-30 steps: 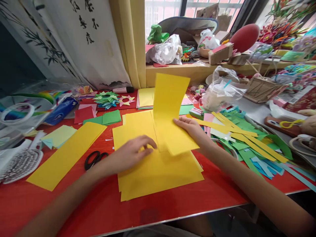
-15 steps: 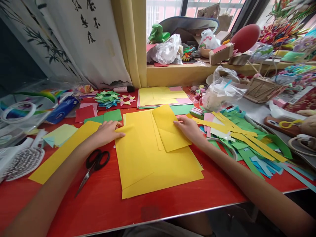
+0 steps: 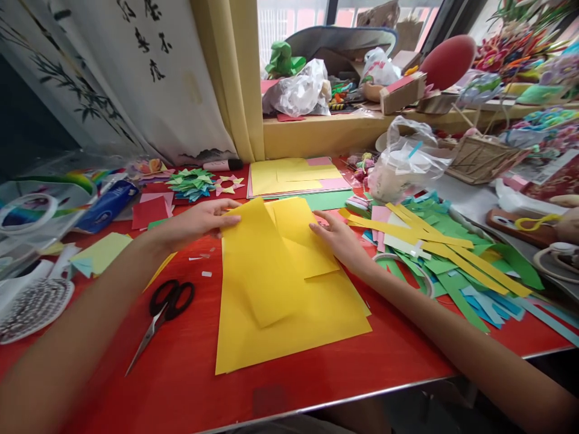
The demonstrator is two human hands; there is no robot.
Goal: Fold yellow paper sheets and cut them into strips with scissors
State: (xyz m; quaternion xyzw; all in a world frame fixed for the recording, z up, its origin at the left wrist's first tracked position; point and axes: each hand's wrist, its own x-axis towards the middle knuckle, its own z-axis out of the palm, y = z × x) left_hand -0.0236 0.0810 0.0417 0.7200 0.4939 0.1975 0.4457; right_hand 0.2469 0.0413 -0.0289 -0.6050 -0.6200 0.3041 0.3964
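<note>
My left hand (image 3: 194, 222) pinches the far end of a long yellow paper strip (image 3: 260, 265), which lies slanted over the stack of yellow sheets (image 3: 298, 328) on the red table (image 3: 181, 386). My right hand (image 3: 340, 240) rests flat, fingers stretched, on a folded yellow sheet (image 3: 301, 238) on the right of the stack. Black scissors (image 3: 165, 307) lie left of the stack, near my left forearm.
Green, yellow and blue paper strips (image 3: 443, 253) are heaped on the right. More paper sheets (image 3: 294, 178) and folded green stars (image 3: 192, 182) lie at the back. A plastic bag (image 3: 407, 163), a basket (image 3: 482, 158) and a cluttered window sill (image 3: 344, 129) stand behind.
The folded sheet that stood upright a second ago now lies flat under my right hand. My left hand went to the stack's left edge and now holds a yellow strip over the stack.
</note>
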